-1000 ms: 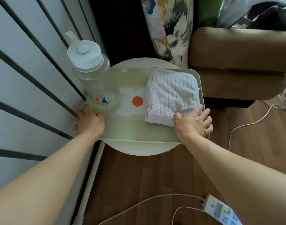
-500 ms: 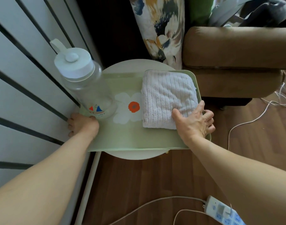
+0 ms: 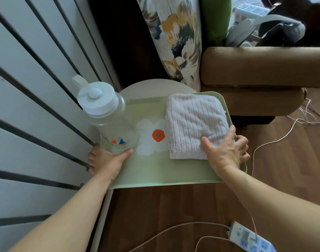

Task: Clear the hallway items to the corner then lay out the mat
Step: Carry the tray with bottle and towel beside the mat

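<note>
A pale green tray (image 3: 155,175) with a white and orange flower print lies over a small round white table (image 3: 155,86). On it stand a clear plastic bottle (image 3: 110,122) with a white lid, at the left, and a folded white towel (image 3: 193,124), at the right. My left hand (image 3: 106,160) grips the tray's left edge, thumb on top by the bottle's base. My right hand (image 3: 226,151) grips the tray's right edge, its thumb lying on the towel's near corner.
A white slatted wall (image 3: 28,106) runs close along the left. A brown sofa arm (image 3: 264,70) and a floral cushion (image 3: 175,42) stand behind and right. White cables (image 3: 275,140) and a power strip (image 3: 252,239) lie on the wooden floor.
The tray has come toward me and now overhangs the table's near edge. My left thumb has moved onto the tray's top. My right hand has closed round the right rim.
</note>
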